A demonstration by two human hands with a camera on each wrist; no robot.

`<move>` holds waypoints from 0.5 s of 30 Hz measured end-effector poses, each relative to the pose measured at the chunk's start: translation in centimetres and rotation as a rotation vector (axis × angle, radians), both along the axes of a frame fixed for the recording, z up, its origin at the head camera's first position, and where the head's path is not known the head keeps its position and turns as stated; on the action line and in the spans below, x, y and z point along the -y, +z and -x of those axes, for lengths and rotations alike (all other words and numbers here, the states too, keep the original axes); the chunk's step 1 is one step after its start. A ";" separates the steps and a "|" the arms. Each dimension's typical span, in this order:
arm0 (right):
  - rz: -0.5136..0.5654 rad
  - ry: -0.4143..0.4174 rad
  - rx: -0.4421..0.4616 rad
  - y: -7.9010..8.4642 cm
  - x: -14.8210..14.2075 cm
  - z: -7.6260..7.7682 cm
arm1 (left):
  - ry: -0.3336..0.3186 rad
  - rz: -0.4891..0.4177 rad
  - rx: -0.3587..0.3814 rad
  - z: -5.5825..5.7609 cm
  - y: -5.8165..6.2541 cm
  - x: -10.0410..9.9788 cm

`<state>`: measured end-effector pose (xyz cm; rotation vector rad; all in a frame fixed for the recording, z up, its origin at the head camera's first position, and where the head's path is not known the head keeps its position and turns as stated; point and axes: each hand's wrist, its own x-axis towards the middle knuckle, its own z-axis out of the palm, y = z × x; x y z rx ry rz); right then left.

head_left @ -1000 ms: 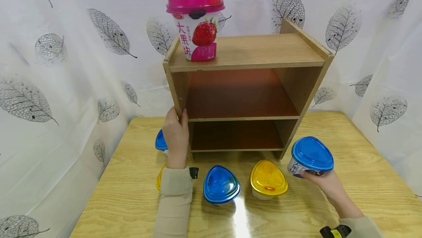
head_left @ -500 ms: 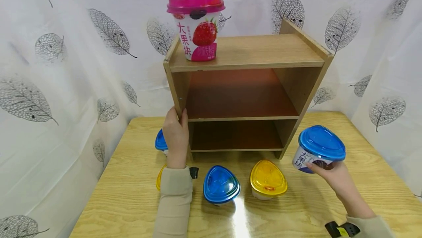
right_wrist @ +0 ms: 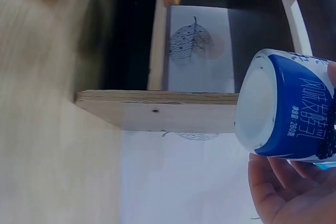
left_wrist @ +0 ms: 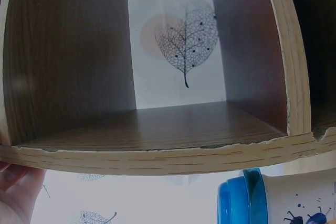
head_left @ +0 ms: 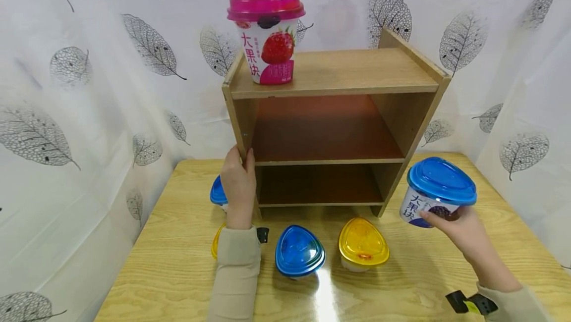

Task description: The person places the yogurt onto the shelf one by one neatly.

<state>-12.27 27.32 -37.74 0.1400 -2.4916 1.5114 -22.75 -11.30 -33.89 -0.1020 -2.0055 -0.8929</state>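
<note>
My left hand (head_left: 238, 183) grips the left side panel of a small wooden shelf (head_left: 357, 69), thumb at its front edge. In the left wrist view, fingers (left_wrist: 21, 190) show at the board's edge. Off to the shelf's right, my right hand (head_left: 468, 238) holds a white yogurt cup (head_left: 434, 208) with a blue lid, raised over the table and slightly tilted. The right wrist view shows that cup's pale base and blue label (right_wrist: 296, 108), with fingers (right_wrist: 268, 182) curled against its side. A strawberry yogurt cup (head_left: 272, 39) with a pink lid stands on the shelf's top left.
Before the shelf stand a blue-lidded cup (head_left: 299, 251) and a yellow-lidded cup (head_left: 363, 242). Another blue-lidded cup (head_left: 218, 192) and a yellow lid (head_left: 216, 242) are partly hidden behind my left arm. A leaf-patterned curtain (head_left: 111, 89) hangs behind the wooden table (head_left: 151, 262).
My right hand has raised the blue-lidded yogurt cup and carried it slightly to the right, showing more of its label. My left hand keeps its place on the shelf.
</note>
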 end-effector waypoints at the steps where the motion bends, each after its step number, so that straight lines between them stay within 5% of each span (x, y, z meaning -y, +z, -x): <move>1: -0.002 0.000 0.000 0.2 0.0 0.1 | -0.002 -0.003 -0.001 0.0 0.0 0.0; 7: 0.003 0.009 -0.049 1.9 0.0 0.5 | 0.000 -0.004 0.000 0.0 0.0 0.0; 15: 0.224 0.133 -0.185 4.5 0.6 1.1 | 0.003 -0.005 0.001 -0.1 0.1 0.0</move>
